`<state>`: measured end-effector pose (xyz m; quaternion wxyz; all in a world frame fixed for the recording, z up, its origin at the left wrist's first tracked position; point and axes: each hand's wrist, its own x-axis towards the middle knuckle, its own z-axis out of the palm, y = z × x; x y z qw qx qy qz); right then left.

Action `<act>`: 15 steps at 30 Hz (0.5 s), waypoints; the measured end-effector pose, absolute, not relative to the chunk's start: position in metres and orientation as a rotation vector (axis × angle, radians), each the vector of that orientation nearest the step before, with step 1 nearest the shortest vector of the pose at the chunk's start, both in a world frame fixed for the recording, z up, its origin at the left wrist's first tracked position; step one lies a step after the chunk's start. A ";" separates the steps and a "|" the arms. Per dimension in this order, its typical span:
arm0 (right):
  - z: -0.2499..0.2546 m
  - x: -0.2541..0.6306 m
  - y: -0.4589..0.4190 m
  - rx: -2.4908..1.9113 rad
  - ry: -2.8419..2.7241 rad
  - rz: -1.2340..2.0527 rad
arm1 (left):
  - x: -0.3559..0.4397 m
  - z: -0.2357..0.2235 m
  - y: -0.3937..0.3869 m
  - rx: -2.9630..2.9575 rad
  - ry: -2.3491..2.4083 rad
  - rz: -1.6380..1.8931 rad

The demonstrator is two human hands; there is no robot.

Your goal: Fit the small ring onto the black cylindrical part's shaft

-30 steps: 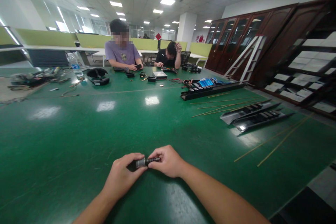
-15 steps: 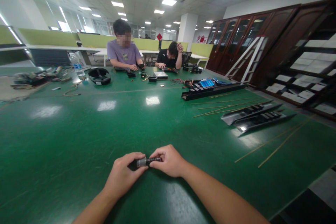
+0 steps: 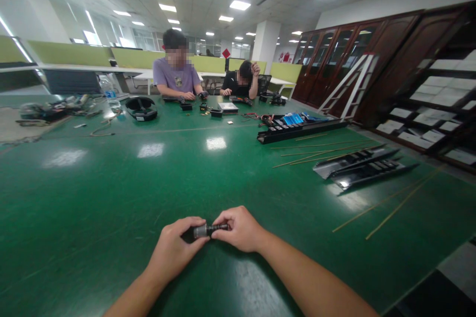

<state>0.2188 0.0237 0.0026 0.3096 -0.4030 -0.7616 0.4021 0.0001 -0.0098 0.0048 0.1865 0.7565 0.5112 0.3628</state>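
- Since the earlier frames, the hands [image 3: 189, 95] of the co-worker in the purple shirt [image 3: 176, 79] have been shifted slightly across the table; the work nearer the camera has been kept in almost the same place.
- At the far left, a black headset [image 3: 141, 109] is seen resting on the green tabletop [image 3: 111, 183].
- By the left hand [image 3: 173, 245], a grey metal cylinder [image 3: 201, 231] is gripped between thumb and fingers.
- The cylinder is held lying roughly sideways, near the front of the table; whether it touches the top cannot be told.
- By the right hand [image 3: 238, 228], the dark ribbed shaft [image 3: 210, 230] at the cylinder's right end is pinched between narrowed fingertips.
- Farther right, black metal channels [image 3: 345, 176] and thin yellowish rods [image 3: 401, 205] are laid out.
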 end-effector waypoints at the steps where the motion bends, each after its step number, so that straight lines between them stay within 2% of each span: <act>1: 0.004 0.219 0.023 -1.066 -2.023 1.043 | 0.000 0.005 -0.010 2.132 1.436 1.023; 15: 0.010 0.221 0.023 -1.095 -2.088 0.917 | -0.002 0.004 -0.010 2.126 1.426 1.053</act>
